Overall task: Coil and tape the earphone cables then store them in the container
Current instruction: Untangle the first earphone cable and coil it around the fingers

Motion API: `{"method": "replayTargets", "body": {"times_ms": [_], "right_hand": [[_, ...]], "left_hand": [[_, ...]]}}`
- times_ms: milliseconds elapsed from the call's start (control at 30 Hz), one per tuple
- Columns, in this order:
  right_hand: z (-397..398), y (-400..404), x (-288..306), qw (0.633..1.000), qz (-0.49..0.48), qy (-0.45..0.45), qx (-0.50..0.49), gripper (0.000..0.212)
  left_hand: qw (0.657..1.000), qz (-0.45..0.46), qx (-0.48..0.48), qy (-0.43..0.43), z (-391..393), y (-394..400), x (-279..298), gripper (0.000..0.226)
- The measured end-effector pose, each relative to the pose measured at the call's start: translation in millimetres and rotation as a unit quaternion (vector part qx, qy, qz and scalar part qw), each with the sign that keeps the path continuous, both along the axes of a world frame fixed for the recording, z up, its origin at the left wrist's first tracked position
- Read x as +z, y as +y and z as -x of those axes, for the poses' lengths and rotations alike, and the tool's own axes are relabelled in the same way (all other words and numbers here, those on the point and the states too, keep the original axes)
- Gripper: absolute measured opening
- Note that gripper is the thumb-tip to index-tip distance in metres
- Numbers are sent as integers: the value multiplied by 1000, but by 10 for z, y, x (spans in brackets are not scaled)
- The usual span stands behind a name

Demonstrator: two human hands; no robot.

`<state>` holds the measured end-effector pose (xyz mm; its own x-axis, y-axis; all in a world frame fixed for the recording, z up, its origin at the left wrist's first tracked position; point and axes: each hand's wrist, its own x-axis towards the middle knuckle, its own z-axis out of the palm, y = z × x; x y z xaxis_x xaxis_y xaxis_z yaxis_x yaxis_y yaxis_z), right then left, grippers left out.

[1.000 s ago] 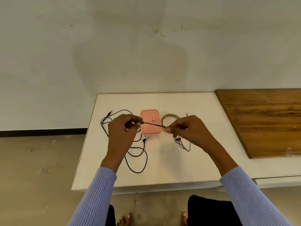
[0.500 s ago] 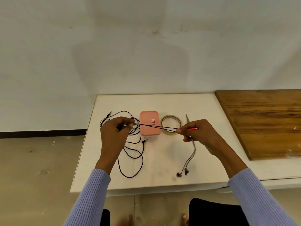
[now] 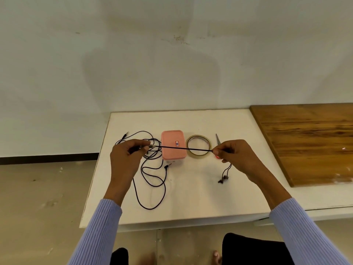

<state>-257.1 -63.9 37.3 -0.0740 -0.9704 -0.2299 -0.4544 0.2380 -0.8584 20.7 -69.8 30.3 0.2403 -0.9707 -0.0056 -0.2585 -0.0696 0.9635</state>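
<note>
small red and blue sticker on pink container, its print too small to read

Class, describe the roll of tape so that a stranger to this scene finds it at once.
Start at the white table. Behind the cable stretched between the hands lies a pink box; the roll of tape lies flat just right of it. It is the only ring, tan with an open middle.

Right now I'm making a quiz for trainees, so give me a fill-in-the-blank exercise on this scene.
1. Both hands, left hand and right hand, pull a black earphone cable ____ between them.
2. The container is ____ in colour.
3. The tape roll lies to the ____ of the container.
4. The scissors lie on the ____ table.

Missing: taut; pink; right; white
</note>
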Motion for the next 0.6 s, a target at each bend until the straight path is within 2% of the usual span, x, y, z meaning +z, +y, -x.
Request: {"method": "replayTargets", "body": {"times_ms": [100,200,267,333,400,467,600], "right_hand": [[-58,-1,-49,999,22,42,-16,7],[-162,3,-48,997,45,67,-17,9],[-260,6,-45,995,59,77,1,8],[-377,16,-33,994,73,74,24,7],[-477,26,-9,993,86,59,49,7],[-524,27,11,993,94,41,61,7],[-517,19,30,994,82,-15,75,5]], "left_hand": [[995,45,0,-87,17,4,-56,25],[969,124,-25,-212,117,30,-98,28],[971,125,-73,-189,272,50,-105,27],[983,65,-143,-96,455,88,-77,24],[978,24,-200,-50,578,98,-96,22],[974,17,-225,-37,624,88,-129,19],[976,49,-201,-63,607,55,-139,10]]}}
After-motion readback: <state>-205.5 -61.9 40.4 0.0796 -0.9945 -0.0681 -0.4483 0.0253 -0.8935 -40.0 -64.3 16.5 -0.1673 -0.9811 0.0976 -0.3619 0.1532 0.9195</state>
